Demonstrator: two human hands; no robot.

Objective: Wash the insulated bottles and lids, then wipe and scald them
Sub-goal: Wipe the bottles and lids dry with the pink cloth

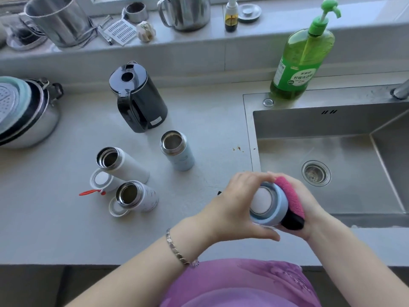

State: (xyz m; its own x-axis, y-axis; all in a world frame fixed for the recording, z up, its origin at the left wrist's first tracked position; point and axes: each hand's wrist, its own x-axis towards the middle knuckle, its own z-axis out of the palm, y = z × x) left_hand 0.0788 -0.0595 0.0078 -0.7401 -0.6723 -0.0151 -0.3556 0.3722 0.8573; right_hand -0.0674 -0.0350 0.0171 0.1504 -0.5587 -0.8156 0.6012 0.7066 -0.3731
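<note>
Your left hand [234, 207] grips the blue lid [269, 207] at the lower centre-right of the frame, by the sink's [309, 120] near-left corner. Your right hand [315, 210] holds the pink sponge [288, 197] against the lid's side. The open blue bottle [180, 154] stands mid-frame on the counter [66, 218].

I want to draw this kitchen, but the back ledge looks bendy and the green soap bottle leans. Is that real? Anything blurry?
Head view: the wide lens probably curves the ledge and tilts the green soap bottle; daylight gleams on the steel mug; everything is slightly soft, even the blue lid in the left hand and the pink sponge in the right hand.
</note>
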